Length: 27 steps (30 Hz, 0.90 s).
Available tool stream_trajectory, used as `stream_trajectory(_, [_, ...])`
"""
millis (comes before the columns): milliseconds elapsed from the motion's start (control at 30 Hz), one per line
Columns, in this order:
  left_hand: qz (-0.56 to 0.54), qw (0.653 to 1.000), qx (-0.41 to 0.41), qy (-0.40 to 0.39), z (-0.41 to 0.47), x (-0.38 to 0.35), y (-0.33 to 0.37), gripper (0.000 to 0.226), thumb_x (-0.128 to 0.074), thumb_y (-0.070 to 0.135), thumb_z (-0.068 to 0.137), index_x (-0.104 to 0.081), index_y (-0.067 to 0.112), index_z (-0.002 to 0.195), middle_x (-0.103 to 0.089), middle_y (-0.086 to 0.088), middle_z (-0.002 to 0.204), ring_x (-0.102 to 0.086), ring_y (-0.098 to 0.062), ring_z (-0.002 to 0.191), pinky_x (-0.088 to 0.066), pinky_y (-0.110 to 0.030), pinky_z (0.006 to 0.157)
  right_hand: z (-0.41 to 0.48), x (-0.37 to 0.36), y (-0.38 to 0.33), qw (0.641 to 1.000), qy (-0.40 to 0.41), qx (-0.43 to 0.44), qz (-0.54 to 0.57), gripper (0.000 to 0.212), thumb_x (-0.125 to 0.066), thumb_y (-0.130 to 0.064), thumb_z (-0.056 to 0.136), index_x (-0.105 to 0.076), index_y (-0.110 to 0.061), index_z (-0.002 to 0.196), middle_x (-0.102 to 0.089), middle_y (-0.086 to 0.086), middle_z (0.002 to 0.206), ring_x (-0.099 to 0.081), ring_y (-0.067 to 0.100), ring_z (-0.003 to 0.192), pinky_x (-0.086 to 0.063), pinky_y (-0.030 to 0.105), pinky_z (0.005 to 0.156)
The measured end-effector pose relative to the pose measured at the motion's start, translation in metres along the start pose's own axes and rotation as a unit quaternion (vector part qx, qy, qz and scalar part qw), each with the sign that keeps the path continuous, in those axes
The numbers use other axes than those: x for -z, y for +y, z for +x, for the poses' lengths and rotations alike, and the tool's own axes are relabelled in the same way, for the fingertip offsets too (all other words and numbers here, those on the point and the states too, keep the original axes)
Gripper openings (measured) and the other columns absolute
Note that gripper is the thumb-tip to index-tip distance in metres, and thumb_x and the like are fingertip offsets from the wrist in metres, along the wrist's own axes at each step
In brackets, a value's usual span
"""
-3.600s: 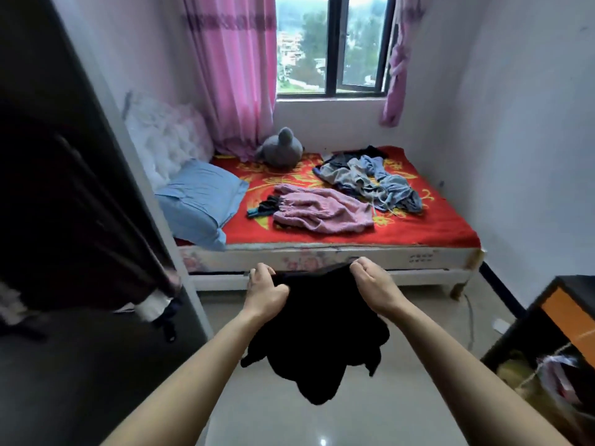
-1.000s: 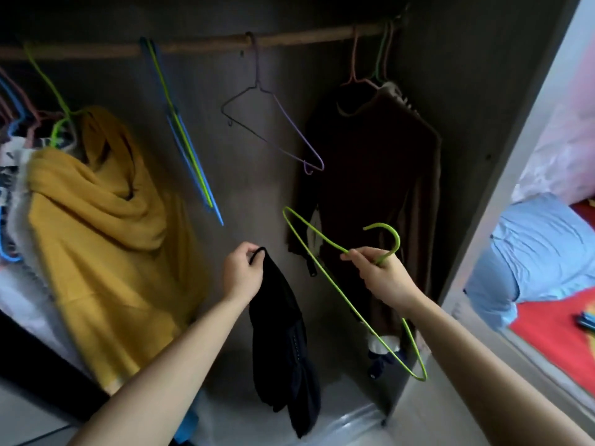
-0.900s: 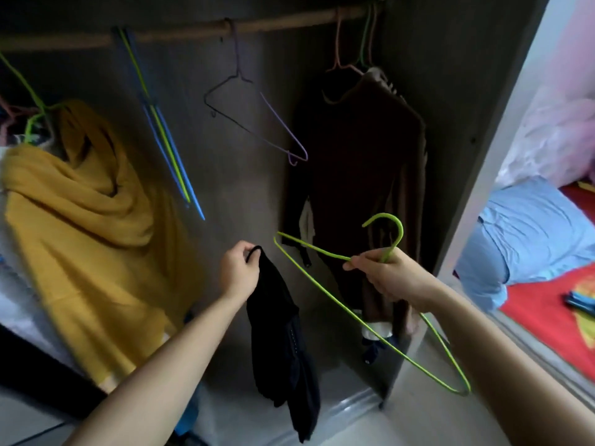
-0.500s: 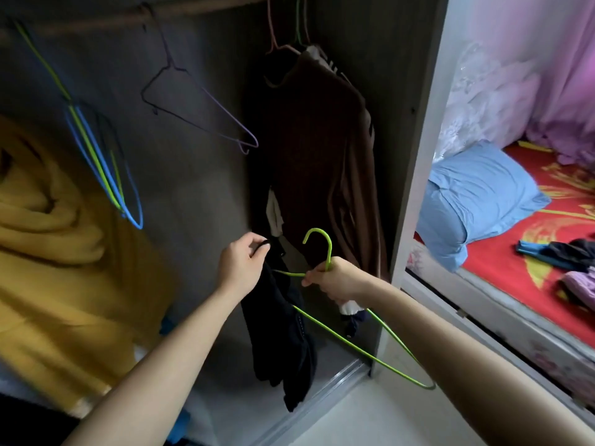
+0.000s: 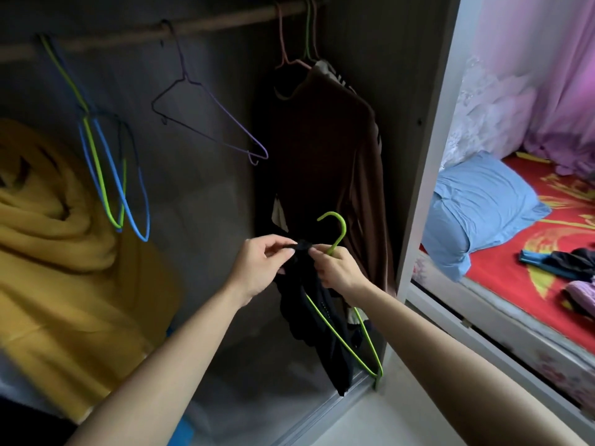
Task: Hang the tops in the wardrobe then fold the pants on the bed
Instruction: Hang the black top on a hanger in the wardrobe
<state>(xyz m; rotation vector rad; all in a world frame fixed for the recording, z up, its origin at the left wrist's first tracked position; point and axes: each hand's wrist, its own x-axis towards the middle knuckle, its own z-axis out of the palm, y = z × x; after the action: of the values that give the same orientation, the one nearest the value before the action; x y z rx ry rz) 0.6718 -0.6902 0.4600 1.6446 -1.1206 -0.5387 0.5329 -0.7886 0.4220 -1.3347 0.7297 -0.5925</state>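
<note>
The open dark-grey wardrobe [image 5: 206,194] fills most of the view, with its wooden rail [image 5: 209,24] running across the top. To its right is the bed [image 5: 515,268] with a red patterned sheet, where a blue pillow [image 5: 476,207] and a few loose clothes [image 5: 573,255] lie. Inside the wardrobe a bulky mustard-yellow garment [image 5: 64,252] takes up the left side. A brown long-sleeved top [image 5: 325,149] hangs at the right end of the rail, and an empty purple wire hanger [image 5: 225,123] and a bunch of blue and green hangers [image 5: 128,194] hang between them.

The small black top [image 5: 309,317] is low in front of the brown one, dangling from both hands with most of its cloth slack. The thin green wire hanger [image 5: 338,230] is tilted, hook up, and one long arm runs down across the black cloth. The left hand [image 5: 257,272] pinches a fold at the top of the garment between thumb and fingertips. The right hand [image 5: 338,272] curls round the hanger just under the hook, its thumb and forefinger touching the same fold.

The step in hand looks like threading the hanger into the black top, part of hanging the tops. Next, the neck opening probably needs spreading so that the wire arm can slide inside and the shoulders settle. The hook can then go up to a free stretch of rail, likely near the purple hanger
</note>
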Motion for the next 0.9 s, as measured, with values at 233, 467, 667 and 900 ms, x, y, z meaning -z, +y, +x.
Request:
stream_trajectory(233, [0.476,0.85,-0.224,0.025,0.059,0.058,0.003,0.048,-0.05,0.035,0.096,-0.051,0.017,0.141,-0.039,-0.01,0.153,-0.023,-0.029,0.147,-0.023,-0.053,0.114,-0.009,0.029,-0.042,0.996,-0.072,0.056,-0.005,0.042,-0.049,-0.014,0.102,-0.04,-0.026,0.063,-0.02,-0.001,0.062,-0.015,0.012,0.05,-0.008,0.027,0.046])
stream_trajectory(467, [0.335,0.919,-0.184,-0.099,0.066,0.055,0.015,0.025,-0.062,0.031,0.095,-0.075,0.017,0.112,-0.072,0.004,0.104,-0.065,-0.013,0.103,-0.044,-0.033,0.094,-0.011,0.06,-0.059,0.996,-0.057,0.037,-0.06,0.036,-0.047,-0.021,0.096,-0.035,-0.023,0.062,-0.02,0.003,0.062,-0.015,0.014,0.051,-0.01,0.027,0.046])
stream_trajectory(667, [0.303,0.942,-0.14,-0.041,0.055,0.012,0.02,0.018,-0.053,0.041,0.099,-0.066,0.036,0.088,-0.064,0.021,0.074,-0.061,-0.015,0.089,-0.036,-0.032,0.094,-0.01,0.05,-0.049,0.998,0.013,0.01,-0.062,0.055,-0.038,-0.056,0.101,-0.063,-0.009,0.085,-0.034,0.003,0.054,-0.028,0.013,0.043,-0.021,0.02,0.042])
stream_trajectory(900, [0.255,0.963,-0.068,0.046,0.064,0.026,0.011,0.03,-0.048,0.036,0.101,-0.062,0.015,0.086,-0.062,0.001,0.07,-0.058,-0.02,0.073,-0.043,-0.038,0.079,-0.015,0.077,-0.043,0.971,-0.008,0.107,-0.216,0.055,-0.042,-0.057,0.1,-0.073,-0.014,0.085,-0.044,-0.013,0.053,-0.04,0.002,0.048,-0.033,0.014,0.052])
